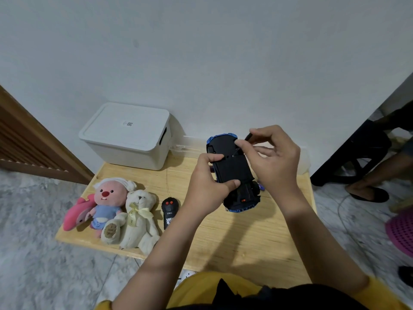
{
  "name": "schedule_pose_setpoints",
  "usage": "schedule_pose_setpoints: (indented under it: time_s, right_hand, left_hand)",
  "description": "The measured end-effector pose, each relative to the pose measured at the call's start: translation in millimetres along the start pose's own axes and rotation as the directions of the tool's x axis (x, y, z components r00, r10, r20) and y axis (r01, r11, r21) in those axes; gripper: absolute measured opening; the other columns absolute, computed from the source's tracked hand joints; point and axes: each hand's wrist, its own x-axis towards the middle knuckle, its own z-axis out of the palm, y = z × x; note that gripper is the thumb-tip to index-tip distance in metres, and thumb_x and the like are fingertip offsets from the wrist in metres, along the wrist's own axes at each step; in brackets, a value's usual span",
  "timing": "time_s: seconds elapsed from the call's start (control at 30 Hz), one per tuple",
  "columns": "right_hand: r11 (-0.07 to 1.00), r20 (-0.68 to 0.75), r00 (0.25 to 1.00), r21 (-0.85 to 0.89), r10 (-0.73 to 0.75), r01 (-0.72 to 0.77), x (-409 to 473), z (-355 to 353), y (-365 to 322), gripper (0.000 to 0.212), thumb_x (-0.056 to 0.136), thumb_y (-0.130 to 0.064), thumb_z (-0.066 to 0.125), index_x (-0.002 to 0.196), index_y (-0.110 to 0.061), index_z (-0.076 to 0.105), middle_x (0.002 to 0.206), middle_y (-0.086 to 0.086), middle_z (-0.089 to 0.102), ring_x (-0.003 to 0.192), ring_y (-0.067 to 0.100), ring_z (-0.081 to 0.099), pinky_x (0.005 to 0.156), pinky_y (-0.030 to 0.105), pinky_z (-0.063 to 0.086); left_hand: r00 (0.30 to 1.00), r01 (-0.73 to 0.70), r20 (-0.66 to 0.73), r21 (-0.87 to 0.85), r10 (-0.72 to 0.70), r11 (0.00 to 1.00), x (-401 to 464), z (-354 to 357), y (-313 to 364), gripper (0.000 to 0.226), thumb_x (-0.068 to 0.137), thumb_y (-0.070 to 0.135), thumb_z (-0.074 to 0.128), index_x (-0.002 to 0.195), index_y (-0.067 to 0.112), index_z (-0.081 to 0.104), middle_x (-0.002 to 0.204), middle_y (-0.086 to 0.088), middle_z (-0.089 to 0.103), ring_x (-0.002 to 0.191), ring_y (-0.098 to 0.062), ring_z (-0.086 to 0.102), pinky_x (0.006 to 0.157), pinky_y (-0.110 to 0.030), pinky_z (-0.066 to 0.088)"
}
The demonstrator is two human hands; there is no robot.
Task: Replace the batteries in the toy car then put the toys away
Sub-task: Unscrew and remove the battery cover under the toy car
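Bare forearms – yellow short sleeves (380,289); black front panel (257,296) on the top

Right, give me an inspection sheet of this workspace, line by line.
Surface: low wooden table on a marbled floor.
Job's things: toy car held underside up above the table; remote control lying flat; thin screwdriver at the car's underside; closed white storage box at the wall.
Clutter: pink plush, white teddy bear and a pink fish plush lying side by side.
Grippers: left hand grips the car; right hand pinches the screwdriver.
Cables: remote's thin antenna wire; a cable on the floor.
Surroundings: white wall, wooden door, black chair, pink basket, another person's foot.
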Motion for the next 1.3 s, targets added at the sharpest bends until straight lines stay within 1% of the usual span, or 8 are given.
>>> schedule_pose_setpoints:
  time_s: [0.23,0.37,0.47,0.6,0.77,0.97,1.13,1.3]
  right_hand:
    - [0.977,0.009,0.994,0.183,0.112,-0.112,-7,-3,-12,0.029,0.078,0.002,0.072,0.093,-0.021,0.063,0.083,0.013,0.068,0.083,0.021,0.068,0.076,0.028,0.057]
    - [0.982,0.005,0.994,0.151,0.111,-0.11,-9,-4,-13,0.023,0.077,-0.004,0.075,0.089,-0.022,0.066,0.087,0.009,0.067,0.084,0.021,0.067,0.075,0.036,0.058]
    - [0.98,-0.04,0.991,0.159,0.126,-0.118,-7,-4,-14,0.021,0.076,-0.004,0.075,0.088,-0.019,0.067,0.083,0.013,0.066,0.079,0.019,0.065,0.07,0.03,0.057]
    - [0.977,-0.027,0.992,0.177,0.122,-0.115,-10,-2,-15,0.024,0.08,0.0,0.071,0.093,-0.018,0.065,0.086,0.009,0.068,0.083,0.012,0.066,0.075,0.024,0.055]
    - [0.982,0.014,0.995,0.16,0.1,-0.101,-14,0,-14,0.025,0.079,-0.002,0.073,0.09,-0.023,0.064,0.087,0.007,0.069,0.082,0.018,0.067,0.074,0.026,0.055]
    - [0.97,-0.02,0.989,0.197,0.149,-0.142,-16,2,-13,0.027,0.077,0.0,0.074,0.092,-0.021,0.065,0.083,0.003,0.069,0.078,0.013,0.068,0.075,0.025,0.055]
    - [0.973,0.023,0.987,0.166,0.159,-0.16,-18,1,-10,0.025,0.079,-0.002,0.072,0.091,-0.023,0.066,0.091,0.003,0.072,0.083,0.018,0.07,0.078,0.031,0.056]
    - [0.984,-0.027,0.991,0.126,0.129,-0.125,-17,2,-6,0.02,0.076,-0.004,0.076,0.09,-0.015,0.068,0.084,0.002,0.064,0.075,0.012,0.065,0.071,0.024,0.053]
  left_hand:
    - [1.0,0.003,0.012,-0.042,-0.003,0.999,-3,-1,-1,0.055,0.072,0.004,0.078,0.109,0.027,0.045,0.105,0.0,0.055,0.095,-0.026,0.064,0.077,-0.041,0.057]
    - [1.0,-0.001,0.016,-0.059,0.002,0.998,-5,-1,-1,0.055,0.072,0.003,0.078,0.11,0.026,0.044,0.102,0.002,0.055,0.095,-0.025,0.064,0.075,-0.037,0.058]
    - [1.0,-0.005,0.022,-0.066,0.006,0.998,-7,0,-1,0.055,0.072,0.001,0.077,0.109,0.025,0.045,0.101,0.002,0.054,0.096,-0.023,0.063,0.078,-0.041,0.057]
    - [1.0,-0.004,0.026,-0.069,0.006,0.998,-8,-1,-2,0.054,0.073,-0.001,0.076,0.109,0.025,0.044,0.102,0.001,0.054,0.092,-0.026,0.065,0.076,-0.041,0.058]
    - [1.0,-0.007,0.012,-0.066,0.008,0.998,-9,-3,-5,0.052,0.074,-0.001,0.074,0.108,0.024,0.043,0.103,-0.002,0.055,0.09,-0.028,0.066,0.074,-0.043,0.058]
    - [1.0,-0.005,-0.006,-0.071,0.004,0.997,-8,-3,-9,0.052,0.074,-0.003,0.074,0.099,0.031,0.043,0.101,0.0,0.054,0.091,-0.03,0.065,0.074,-0.048,0.058]
    - [1.0,0.003,-0.006,-0.053,-0.003,0.999,-6,-2,-12,0.051,0.074,-0.001,0.074,0.105,0.026,0.043,0.102,-0.002,0.055,0.092,-0.029,0.065,0.074,-0.044,0.058]
    - [1.0,0.022,0.0,-0.048,-0.022,0.999,-4,0,-14,0.051,0.074,0.0,0.074,0.106,0.025,0.043,0.103,-0.004,0.055,0.095,-0.029,0.064,0.075,-0.045,0.058]
